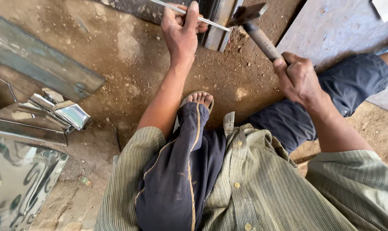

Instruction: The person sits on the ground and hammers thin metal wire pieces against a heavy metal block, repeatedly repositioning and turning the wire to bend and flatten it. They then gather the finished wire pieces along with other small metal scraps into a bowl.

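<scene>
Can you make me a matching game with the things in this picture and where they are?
Things:
1. hammer
2. thin metal rod
3. shiny metal sheets
4. sandalled foot

Places:
A. on the dirt floor, between the two arms
B. in the right hand
C. in the left hand
D. at the left edge of the picture

Pairs: 1-B, 2-C, 3-D, 4-A

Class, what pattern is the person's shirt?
Fine green-and-cream check on the shirt, seen in the head view.
</scene>
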The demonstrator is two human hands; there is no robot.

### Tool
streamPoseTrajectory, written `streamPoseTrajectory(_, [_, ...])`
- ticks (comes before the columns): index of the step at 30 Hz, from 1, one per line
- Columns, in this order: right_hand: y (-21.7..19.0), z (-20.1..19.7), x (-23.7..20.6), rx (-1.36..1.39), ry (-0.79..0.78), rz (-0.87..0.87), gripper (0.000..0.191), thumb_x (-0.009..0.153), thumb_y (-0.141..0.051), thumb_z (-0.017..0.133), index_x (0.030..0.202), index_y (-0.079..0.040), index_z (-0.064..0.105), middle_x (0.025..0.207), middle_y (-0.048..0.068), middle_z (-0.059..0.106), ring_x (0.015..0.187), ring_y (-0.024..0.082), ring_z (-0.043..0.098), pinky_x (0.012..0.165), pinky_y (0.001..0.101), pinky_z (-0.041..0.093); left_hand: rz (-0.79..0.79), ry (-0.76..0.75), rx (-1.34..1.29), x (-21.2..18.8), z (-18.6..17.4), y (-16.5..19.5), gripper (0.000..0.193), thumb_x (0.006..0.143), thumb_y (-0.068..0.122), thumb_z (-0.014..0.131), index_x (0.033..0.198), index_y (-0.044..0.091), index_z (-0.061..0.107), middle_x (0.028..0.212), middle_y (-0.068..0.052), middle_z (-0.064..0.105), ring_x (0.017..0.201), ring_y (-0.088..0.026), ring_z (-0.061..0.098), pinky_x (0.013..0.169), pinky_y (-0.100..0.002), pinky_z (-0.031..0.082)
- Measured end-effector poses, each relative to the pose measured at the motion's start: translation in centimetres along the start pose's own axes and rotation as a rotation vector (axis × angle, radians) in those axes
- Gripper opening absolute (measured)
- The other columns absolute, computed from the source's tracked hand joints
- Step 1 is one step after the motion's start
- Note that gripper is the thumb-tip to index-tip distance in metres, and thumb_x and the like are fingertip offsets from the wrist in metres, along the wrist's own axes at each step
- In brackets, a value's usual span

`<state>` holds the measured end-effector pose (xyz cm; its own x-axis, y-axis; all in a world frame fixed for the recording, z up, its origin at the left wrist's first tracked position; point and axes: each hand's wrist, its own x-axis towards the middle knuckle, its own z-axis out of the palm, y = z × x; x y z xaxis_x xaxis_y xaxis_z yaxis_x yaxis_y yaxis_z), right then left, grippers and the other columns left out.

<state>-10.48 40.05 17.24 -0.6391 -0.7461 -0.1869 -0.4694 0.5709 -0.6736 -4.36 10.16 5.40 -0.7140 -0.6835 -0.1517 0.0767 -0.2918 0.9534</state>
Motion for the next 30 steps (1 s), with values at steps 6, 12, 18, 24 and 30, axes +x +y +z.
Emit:
streamPoseTrajectory(6, [0.5, -0.6, 1.2, -0.067, -0.02, -0.096, 0.054, 0.117, -0.01, 0.054, 0.065, 0.005, 0.049, 0.076, 0.02, 0.056, 0.049, 0.029, 0.049, 0.047, 0.0431, 0.037, -0.023, 0.006, -0.005, 0.1, -0.2, -0.3, 0.029, 0.096, 0.022, 0.071, 0.099, -0.001, 0.054, 0.076, -0.016, 0.071, 0.059, -0.02, 0.076, 0.053, -0.034, 0.064])
streamPoseTrajectory(12, [1.1, -1.1, 1.2, -0.195, -0.062, -0.118, 0.06, 0.116, -0.014, 0.056, 0.058, 0.002, 0.047, 0.075, 0.017, 0.057, 0.046, 0.028, 0.05, 0.045, 0.0431, 0.039, -0.041, 0.011, 0.021, 0.0, -0.2, -0.1, 0.03, 0.096, 0.024, 0.07, 0.099, -0.001, 0.054, 0.076, -0.016, 0.07, 0.057, -0.02, 0.076, 0.051, -0.033, 0.063])
streamPoseTrajectory(18, [1.8, -1.1, 1.2, -0.089, -0.017, -0.119, 0.055, 0.116, -0.01, 0.049, 0.061, 0.0, 0.047, 0.082, 0.016, 0.06, 0.042, 0.021, 0.049, 0.042, 0.0374, 0.036, 0.0, -0.006, 0.056, -0.1, -0.1, 0.2, 0.03, 0.098, 0.023, 0.071, 0.104, -0.003, 0.056, 0.077, -0.016, 0.072, 0.059, -0.019, 0.073, 0.053, -0.032, 0.065])
streamPoseTrajectory(24, [1.8, -1.1, 1.0, -0.219, -0.026, -0.205, 0.052, 0.113, -0.01, 0.049, 0.062, 0.0, 0.047, 0.07, 0.012, 0.053, 0.04, 0.022, 0.043, 0.035, 0.0381, 0.033, -0.028, -0.011, 0.031, 0.2, 0.0, 0.2, 0.027, 0.096, 0.02, 0.071, 0.1, -0.002, 0.056, 0.075, -0.015, 0.071, 0.059, -0.018, 0.076, 0.054, -0.033, 0.064])
streamPoseTrajectory(30, [0.9, -1.6, 1.3, -0.258, -0.049, -0.241, 0.057, 0.116, -0.011, 0.054, 0.06, -0.002, 0.044, 0.075, 0.013, 0.053, 0.045, 0.025, 0.045, 0.042, 0.0406, 0.038, -0.012, -0.021, 0.062, -0.1, 0.0, 0.2, 0.026, 0.097, 0.019, 0.071, 0.098, -0.002, 0.056, 0.076, -0.014, 0.071, 0.058, -0.017, 0.074, 0.052, -0.031, 0.065])
